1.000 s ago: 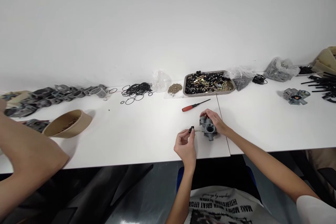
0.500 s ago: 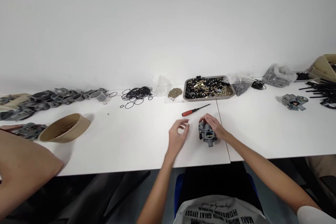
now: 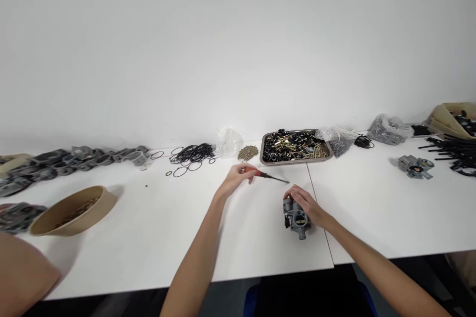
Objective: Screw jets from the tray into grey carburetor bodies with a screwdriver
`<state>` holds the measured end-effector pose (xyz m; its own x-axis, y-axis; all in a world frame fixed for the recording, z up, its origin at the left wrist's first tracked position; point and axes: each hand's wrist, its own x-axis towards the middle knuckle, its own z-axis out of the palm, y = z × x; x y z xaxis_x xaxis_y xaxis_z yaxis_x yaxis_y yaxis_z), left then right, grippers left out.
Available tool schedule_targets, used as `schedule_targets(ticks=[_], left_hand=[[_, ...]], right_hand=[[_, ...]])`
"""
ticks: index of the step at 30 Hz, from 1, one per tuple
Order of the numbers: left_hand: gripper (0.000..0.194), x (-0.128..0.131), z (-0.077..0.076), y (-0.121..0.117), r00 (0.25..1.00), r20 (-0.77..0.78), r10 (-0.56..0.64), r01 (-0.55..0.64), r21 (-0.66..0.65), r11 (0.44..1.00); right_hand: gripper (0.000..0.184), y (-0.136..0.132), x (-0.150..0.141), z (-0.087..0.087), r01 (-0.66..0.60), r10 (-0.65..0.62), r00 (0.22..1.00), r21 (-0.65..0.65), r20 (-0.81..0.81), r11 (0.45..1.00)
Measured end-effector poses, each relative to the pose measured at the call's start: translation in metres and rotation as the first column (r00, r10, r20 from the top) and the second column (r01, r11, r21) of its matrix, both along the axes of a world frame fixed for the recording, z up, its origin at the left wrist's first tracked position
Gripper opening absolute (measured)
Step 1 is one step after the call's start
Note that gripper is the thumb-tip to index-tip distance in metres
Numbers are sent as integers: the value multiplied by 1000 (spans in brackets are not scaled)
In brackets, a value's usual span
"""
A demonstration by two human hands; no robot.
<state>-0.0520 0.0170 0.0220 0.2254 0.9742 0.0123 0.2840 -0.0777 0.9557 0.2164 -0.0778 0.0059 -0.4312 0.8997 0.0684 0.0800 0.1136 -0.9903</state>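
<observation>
A small grey carburetor (image 3: 295, 219) rests on the white table (image 3: 178, 237) near its front edge. My right hand (image 3: 305, 201) is wrapped over its top and back, holding it in place. My left hand (image 3: 239, 179) reaches forward past it and is closed on the red handle of a screwdriver (image 3: 270, 176), whose dark shaft points right toward a metal tray (image 3: 295, 159). The tray is full of brass and black small parts.
Black O-rings (image 3: 190, 154), a pile of brass bits (image 3: 247, 152) and plastic bags lie along the wall. A tan bowl (image 3: 72, 210) and grey castings (image 3: 59, 160) sit left, a second carburetor (image 3: 414, 166) and black rods (image 3: 451, 151) right. Another person's arm (image 3: 18, 277) shows at bottom left.
My left hand let go of the small black-tipped part at the carburetor, moved forward across the table and closed on the screwdriver. My right hand stayed on the carburetor. The camera tilted up.
</observation>
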Motion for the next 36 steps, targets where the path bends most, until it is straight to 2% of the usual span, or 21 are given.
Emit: schedule_targets(ticks=[2, 5, 8, 10, 11, 14, 20, 27, 33, 36], left_hand=[[31, -18, -1, 3, 959, 244, 145, -146, -12, 989], [33, -40, -2, 9, 831, 444, 335, -373, -2, 928], [29, -55, -3, 13, 647, 574, 502, -628, 27, 778], [27, -61, -4, 14, 589, 583, 560, -726, 76, 684], [25, -63, -4, 15, 580, 576, 576, -749, 98, 655], [22, -64, -6, 15, 588, 553, 591, -761, 129, 636], [24, -59, -10, 16, 645, 516, 564, -726, 182, 663], [25, -55, -12, 16, 667, 481, 569, -714, 196, 672], [24, -57, -1, 11, 595, 541, 594, -762, 146, 631], [22, -57, 7, 8, 560, 589, 582, -770, 111, 628]], right_hand=[[51, 0, -1, 1, 0, 0, 1000, -5, 13, 1000], [51, -1, -1, 3, -11, 11, 1000, -25, 11, 1000], [51, -1, 0, 4, -24, 24, 1000, -51, -7, 998], [50, 0, 0, 4, -24, 24, 1000, -45, -3, 999], [50, 0, 0, 4, -26, 26, 1000, -40, 1, 999], [49, 0, 1, 4, -34, 34, 999, -44, 0, 998], [48, 0, 1, 6, -29, 30, 999, -37, 16, 999], [49, 1, 2, 7, -37, 38, 998, -26, 40, 999], [47, 4, 4, 5, -31, 34, 998, -62, 50, 998], [44, 9, 6, 2, 14, -11, 1000, -110, 29, 994]])
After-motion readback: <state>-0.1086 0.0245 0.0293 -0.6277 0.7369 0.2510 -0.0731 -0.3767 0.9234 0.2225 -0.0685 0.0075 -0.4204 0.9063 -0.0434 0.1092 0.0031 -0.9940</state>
